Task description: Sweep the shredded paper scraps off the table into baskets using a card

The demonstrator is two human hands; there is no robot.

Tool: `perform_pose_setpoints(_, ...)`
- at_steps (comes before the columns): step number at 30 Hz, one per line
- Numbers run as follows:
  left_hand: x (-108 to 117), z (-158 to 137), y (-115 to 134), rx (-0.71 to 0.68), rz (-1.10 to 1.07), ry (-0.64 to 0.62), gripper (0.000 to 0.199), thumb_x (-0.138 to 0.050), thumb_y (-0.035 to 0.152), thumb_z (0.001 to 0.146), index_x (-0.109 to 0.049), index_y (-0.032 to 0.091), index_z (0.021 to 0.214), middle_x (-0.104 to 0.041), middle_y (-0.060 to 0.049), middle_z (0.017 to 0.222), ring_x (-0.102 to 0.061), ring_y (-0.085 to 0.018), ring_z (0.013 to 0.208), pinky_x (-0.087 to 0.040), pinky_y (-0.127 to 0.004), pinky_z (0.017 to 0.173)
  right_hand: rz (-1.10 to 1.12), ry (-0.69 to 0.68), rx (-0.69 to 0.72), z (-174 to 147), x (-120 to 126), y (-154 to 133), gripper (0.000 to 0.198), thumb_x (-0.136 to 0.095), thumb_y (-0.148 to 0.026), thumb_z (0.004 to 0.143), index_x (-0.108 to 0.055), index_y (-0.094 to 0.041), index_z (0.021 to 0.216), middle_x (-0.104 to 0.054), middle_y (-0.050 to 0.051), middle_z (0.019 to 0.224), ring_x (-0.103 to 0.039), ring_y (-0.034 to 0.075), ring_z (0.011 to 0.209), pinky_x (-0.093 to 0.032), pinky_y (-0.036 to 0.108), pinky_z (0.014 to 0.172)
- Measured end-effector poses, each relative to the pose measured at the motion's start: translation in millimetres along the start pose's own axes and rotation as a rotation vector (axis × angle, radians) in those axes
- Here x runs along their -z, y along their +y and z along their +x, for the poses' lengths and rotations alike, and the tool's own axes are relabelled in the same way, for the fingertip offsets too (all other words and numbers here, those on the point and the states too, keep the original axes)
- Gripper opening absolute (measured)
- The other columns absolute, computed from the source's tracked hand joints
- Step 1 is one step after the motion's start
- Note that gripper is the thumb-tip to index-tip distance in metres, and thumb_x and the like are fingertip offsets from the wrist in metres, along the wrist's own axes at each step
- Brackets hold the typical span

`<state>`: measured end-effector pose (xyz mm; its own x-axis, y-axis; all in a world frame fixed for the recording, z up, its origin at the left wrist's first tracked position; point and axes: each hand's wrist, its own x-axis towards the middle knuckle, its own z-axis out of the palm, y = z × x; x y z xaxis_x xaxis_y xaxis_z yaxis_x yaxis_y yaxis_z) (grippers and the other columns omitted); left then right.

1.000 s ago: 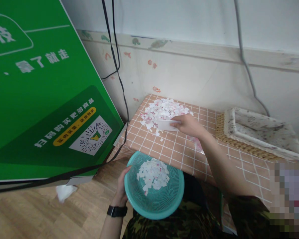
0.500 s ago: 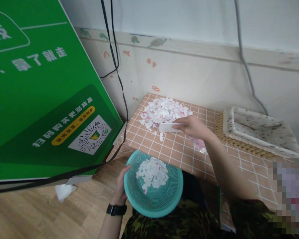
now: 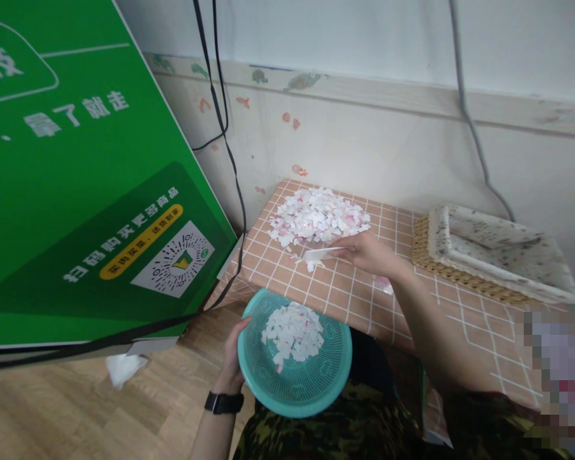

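Observation:
My left hand (image 3: pixel 234 354) grips the left rim of a round teal plastic colander (image 3: pixel 292 390), held below the table's front edge. Inside the colander lies a heap of white paper scraps (image 3: pixel 294 332), a few with red marks. In my right hand (image 3: pixel 364 252) is a flat white card (image 3: pixel 319 254), its edge low over the tablecloth. A few loose scraps sit just under the card. Beyond it spreads a larger pile of white and pinkish paper scraps (image 3: pixel 319 214). Partly behind my right wrist is a small pink-and-clear plastic packet (image 3: pixel 382 284).
A brown checked cloth covers the table (image 3: pixel 287 268), which stands against the wall. At the right is a cloth-lined wicker basket (image 3: pixel 498 255). A green sign panel (image 3: pixel 100 160) fills the left, with black cables (image 3: pixel 242 243) hanging before it. White litter (image 3: pixel 124 368) lies on the floor.
My right hand has drawn the card slightly toward the table's front edge, away from the pile, and tilted it flatter. The colander and left hand have stayed put.

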<state>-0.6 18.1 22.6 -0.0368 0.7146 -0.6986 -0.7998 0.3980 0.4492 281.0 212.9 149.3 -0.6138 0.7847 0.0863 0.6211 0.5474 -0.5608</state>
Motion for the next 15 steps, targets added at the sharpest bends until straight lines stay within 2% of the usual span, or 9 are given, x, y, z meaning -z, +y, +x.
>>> perform_pose_setpoints(5,4,3,-1,-0.015,-0.012,-0.004,0.015,-0.069,0.025,0.072,-0.073,0.013,0.079,-0.076,-0.006,0.074,-0.07,-0.021,0.065,-0.055,-0.032,0.068,0.069,0.048,0.007,-3,-5,-4,0.024,-0.053,-0.026,0.088,-0.072,-0.025,0.103,-0.074,0.001,0.093,-0.067,0.016,0.08,-0.049,0.029,0.073)
perform_pose_setpoints(10,6,4,-2,0.003,-0.012,-0.002,0.016,-0.068,0.025,0.073,-0.074,0.012,0.08,-0.076,-0.007,0.075,-0.069,-0.021,0.065,-0.055,-0.032,0.067,0.085,0.047,-0.001,-19,-12,-3,0.022,-0.053,-0.028,0.088,-0.073,-0.026,0.098,-0.075,0.0,0.09,-0.067,0.017,0.074,-0.049,0.028,0.066)
perform_pose_setpoints(15,4,2,-2,0.01,-0.018,-0.011,0.017,-0.067,0.026,0.074,-0.074,0.012,0.08,-0.075,-0.007,0.074,-0.068,-0.021,0.063,-0.054,-0.032,0.066,-0.077,0.268,-0.119,-46,-19,1,0.025,-0.052,-0.034,0.09,-0.073,-0.022,0.095,-0.075,0.005,0.088,-0.068,0.02,0.072,-0.048,0.031,0.065)
